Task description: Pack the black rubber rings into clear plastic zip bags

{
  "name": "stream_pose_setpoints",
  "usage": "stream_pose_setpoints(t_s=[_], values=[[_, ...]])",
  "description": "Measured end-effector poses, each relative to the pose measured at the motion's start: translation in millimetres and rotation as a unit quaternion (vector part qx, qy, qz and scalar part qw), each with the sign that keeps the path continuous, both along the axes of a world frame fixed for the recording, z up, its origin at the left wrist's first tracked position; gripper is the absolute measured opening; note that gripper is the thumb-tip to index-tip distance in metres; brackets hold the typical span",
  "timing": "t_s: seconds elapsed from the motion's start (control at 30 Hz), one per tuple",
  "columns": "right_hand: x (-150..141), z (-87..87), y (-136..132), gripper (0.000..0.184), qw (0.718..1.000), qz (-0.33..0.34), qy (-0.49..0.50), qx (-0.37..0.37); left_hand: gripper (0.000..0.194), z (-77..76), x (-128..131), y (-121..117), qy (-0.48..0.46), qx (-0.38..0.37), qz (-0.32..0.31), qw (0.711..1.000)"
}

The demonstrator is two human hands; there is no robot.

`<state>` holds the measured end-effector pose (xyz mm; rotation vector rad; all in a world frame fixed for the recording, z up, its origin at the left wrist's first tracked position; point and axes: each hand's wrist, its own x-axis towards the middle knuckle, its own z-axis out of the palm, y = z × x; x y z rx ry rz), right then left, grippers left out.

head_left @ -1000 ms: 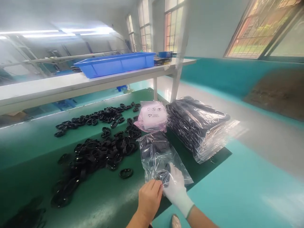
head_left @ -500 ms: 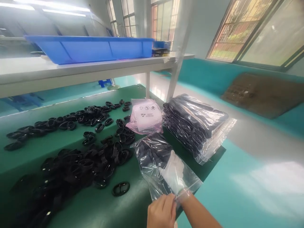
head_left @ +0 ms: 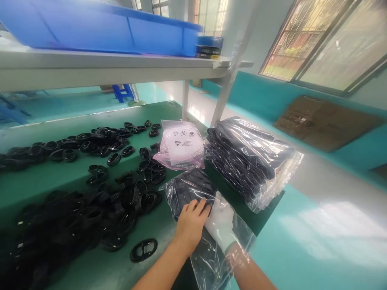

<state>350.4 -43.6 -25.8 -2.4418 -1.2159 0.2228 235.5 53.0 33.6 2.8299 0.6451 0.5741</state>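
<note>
A clear plastic bag (head_left: 208,257) lies on the near right of the green table, with dark ribbed pieces (head_left: 193,183) in its far end. My left hand (head_left: 192,219), bare, lies on top of the bag, its fingers curled over the film and the dark contents. Inside the bag is my right hand (head_left: 222,221), in a white glove, its fingers folded in and close against the dark pieces. What those fingers hold, if anything, is hidden. One oval black buckle (head_left: 144,250) lies apart, left of my left forearm.
Heaps of black buckles (head_left: 90,217) spread over the green table (head_left: 99,266). Behind the bag sits a pink bag with a white label (head_left: 181,145). A stack of filled clear bags (head_left: 248,157) stands at the right edge. A raised shelf (head_left: 121,72) carries a blue tray (head_left: 115,32).
My left hand has let go of the bag's mouth and moved forward onto the bag beside the gloved hand. The right hand stays inside. The camera view has tilted down.
</note>
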Motion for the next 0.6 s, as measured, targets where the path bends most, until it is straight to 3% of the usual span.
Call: stream_pose_setpoints(t_s=[0.07, 0.2, 0.33, 0.43, 0.5, 0.57, 0.6], values=[[-0.4, 0.4, 2.3, 0.036, 1.0, -0.008, -0.016, -0.005, 0.033, -9.8, 6.4, 8.8, 0.026, 0.011, -0.036, 0.999], [1.4, 4.7, 9.6, 0.035, 0.999, -0.02, -0.038, -0.007, 0.034, -23.9, 7.7, 5.0, 0.046, 0.005, -0.036, 0.998], [1.4, 10.5, 11.7, 0.038, 0.998, -0.026, -0.058, -0.008, 0.037, -19.3, 8.0, 1.8, 0.066, -0.013, -0.035, 0.997], [-1.8, 14.4, 12.5, 0.054, 0.997, -0.028, -0.069, -0.006, 0.043, -7.3, -0.2, -2.0, 0.063, -0.051, -0.029, 0.996], [-3.4, 17.6, 14.6, 0.069, 0.996, -0.035, -0.079, -0.004, 0.043, 1.5, -15.8, -6.7, 0.044, -0.096, 0.036, 0.994], [-4.0, 22.1, 15.5, 0.077, 0.995, -0.041, -0.089, 0.0, 0.037, 7.5, -37.4, -11.3, 0.033, -0.172, 0.191, 0.966], [-4.3, 24.7, 14.1, 0.079, 0.995, -0.041, -0.094, 0.005, 0.036, 8.6, -48.2, -12.8, 0.038, -0.221, 0.274, 0.935]])
